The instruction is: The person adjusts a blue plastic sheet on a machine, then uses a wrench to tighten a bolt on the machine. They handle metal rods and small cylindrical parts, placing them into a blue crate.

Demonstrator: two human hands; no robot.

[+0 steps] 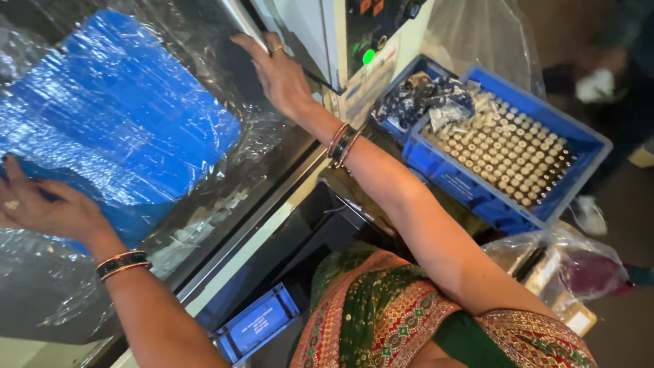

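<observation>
The flat tray [116, 116] lies under plastic film [204, 41] on the machine bed [225, 204], left of the control panel [371, 27]. Right of the panel sits a crate [579, 146] holding upright cylinders [507, 153].

A dark, flat machine bed [204, 197] carries the things on the left. A big sheet of clear, crinkly plastic wrap [41, 266] lies right on it and covers most of it. A flat blue tray [116, 116] lies on the bed too, with the shiny wrap all over it. A pale edge runs along the near side of the bed. To the right, a blue crate [477, 197] sits beside the machine; what it stands on is hidden.
</observation>
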